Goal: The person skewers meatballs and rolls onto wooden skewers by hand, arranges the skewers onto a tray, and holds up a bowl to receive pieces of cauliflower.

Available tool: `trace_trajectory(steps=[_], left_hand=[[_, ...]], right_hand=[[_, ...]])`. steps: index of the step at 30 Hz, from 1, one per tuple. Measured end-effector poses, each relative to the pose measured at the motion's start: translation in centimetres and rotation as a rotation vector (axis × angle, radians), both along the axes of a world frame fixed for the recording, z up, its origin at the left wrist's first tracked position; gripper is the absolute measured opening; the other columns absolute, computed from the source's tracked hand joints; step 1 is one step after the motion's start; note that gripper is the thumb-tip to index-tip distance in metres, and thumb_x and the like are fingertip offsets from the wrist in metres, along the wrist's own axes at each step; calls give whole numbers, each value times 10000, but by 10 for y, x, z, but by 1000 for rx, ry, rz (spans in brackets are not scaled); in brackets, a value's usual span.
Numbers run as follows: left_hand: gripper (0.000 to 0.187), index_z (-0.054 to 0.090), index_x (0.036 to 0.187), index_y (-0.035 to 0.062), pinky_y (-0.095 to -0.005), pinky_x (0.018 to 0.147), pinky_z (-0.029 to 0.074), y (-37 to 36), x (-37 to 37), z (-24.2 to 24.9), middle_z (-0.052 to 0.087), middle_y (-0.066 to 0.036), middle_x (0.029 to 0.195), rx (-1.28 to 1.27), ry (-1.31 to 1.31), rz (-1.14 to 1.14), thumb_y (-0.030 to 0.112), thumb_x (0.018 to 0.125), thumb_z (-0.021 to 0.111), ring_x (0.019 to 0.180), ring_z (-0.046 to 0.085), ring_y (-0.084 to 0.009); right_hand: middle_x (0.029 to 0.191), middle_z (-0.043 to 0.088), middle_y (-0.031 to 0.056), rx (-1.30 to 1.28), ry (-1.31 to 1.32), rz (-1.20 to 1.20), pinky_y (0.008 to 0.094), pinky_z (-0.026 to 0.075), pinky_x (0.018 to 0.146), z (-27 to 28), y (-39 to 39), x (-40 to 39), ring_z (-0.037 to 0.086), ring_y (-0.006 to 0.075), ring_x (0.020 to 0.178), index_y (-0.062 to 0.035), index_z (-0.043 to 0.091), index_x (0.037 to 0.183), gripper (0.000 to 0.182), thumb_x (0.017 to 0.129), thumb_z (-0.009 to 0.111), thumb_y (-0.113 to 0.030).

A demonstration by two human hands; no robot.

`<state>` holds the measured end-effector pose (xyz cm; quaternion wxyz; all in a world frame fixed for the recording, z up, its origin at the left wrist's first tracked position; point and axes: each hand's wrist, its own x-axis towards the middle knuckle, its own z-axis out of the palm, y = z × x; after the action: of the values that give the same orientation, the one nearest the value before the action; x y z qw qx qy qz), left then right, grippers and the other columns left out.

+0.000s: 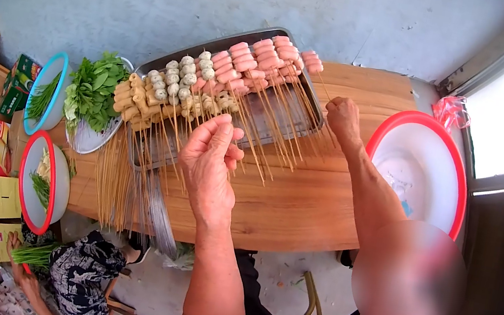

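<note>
My right hand (pixel 343 118) grips the thin wooden stick of a pink sausage skewer (pixel 312 62), whose sausage end reaches the tray's upper right corner. My left hand (pixel 211 160) is raised in front of the tray, fingers curled and thumb against the index finger; whether anything is between them I cannot make out. Behind it lies a metal tray (pixel 278 125) with rows of skewers. Several pink sausage skewers (pixel 242 58) fill the right part. Speckled ball skewers (pixel 187 75) lie left of them, and tan rolled skewers (pixel 134 96) lie at the left end.
Bare bamboo sticks (pixel 106 182) and thin metal skewers (pixel 154 214) lie at the wooden table's (pixel 298 199) front edge. Leafy greens (pixel 97 86) and basins (pixel 24 185) stand left. A red-rimmed basin (pixel 375 128) stands right. Lower left, another person's hand (pixel 20 268) holds green stalks.
</note>
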<state>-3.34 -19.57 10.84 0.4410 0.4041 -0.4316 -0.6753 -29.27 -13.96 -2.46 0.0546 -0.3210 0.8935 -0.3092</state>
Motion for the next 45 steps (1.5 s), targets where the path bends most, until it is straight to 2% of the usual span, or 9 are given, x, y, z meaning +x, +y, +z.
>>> trace_trajectory(steps=[11,13,16,17,24,26,35,42,45], left_hand=[[174,632,1006,6,-161,463,375,2,-3,0,650,-79,793,13,19,-19,103,863,618,553,524,-59],[174,632,1007,8,-161,464,376,3,-3,0,650,-78,793,15,15,-16,104,863,618,555,524,-58],[175,633,1007,11,-162,466,376,3,-3,0,650,-77,794,21,15,-17,108,863,619,556,525,-58],[175,633,1007,12,-162,466,376,3,-3,0,651,-76,794,24,17,-18,110,863,620,556,526,-59],[178,634,1003,15,-165,467,374,3,-5,-1,648,-73,789,7,11,-30,126,864,622,550,522,-60],[180,635,1008,14,-156,458,362,4,-5,-2,649,-57,776,-4,4,-27,124,866,619,548,525,-41],[196,625,1020,18,-162,486,360,4,-7,-3,641,-53,803,-21,-43,-45,141,868,617,560,510,-50],[194,627,1017,23,-165,481,345,7,-13,-3,639,-51,800,-34,-75,-70,149,869,617,559,507,-49],[191,626,1013,29,-165,481,342,7,-14,-5,638,-49,795,-47,-76,-88,152,868,619,557,513,-51]], right_hand=[[760,602,219,-353,-27,-21,443,458,671,51,0,43,589,384,736,-7,649,778,169,803,534,-129],[623,595,144,-368,-131,60,322,447,554,67,3,61,577,196,568,1,669,866,191,819,569,-154],[566,548,96,-398,-229,135,288,420,511,75,2,76,526,127,521,17,660,857,190,837,558,-143],[714,585,221,-397,-230,108,419,459,633,83,-1,84,583,379,687,-7,648,790,153,792,549,-123],[702,568,238,-317,-126,187,452,456,637,83,-13,83,569,409,707,18,606,716,150,759,547,-113],[548,552,160,-272,-121,266,339,451,488,79,-16,82,558,221,468,28,570,700,162,790,534,-100],[747,585,220,-247,49,326,450,440,607,105,7,106,570,396,733,7,584,786,162,819,584,-152],[816,591,198,-393,9,282,420,455,641,120,64,121,571,380,734,8,615,951,157,814,596,-64],[932,575,186,-422,37,258,416,447,749,119,103,127,537,362,890,-5,586,983,209,782,614,-51]])
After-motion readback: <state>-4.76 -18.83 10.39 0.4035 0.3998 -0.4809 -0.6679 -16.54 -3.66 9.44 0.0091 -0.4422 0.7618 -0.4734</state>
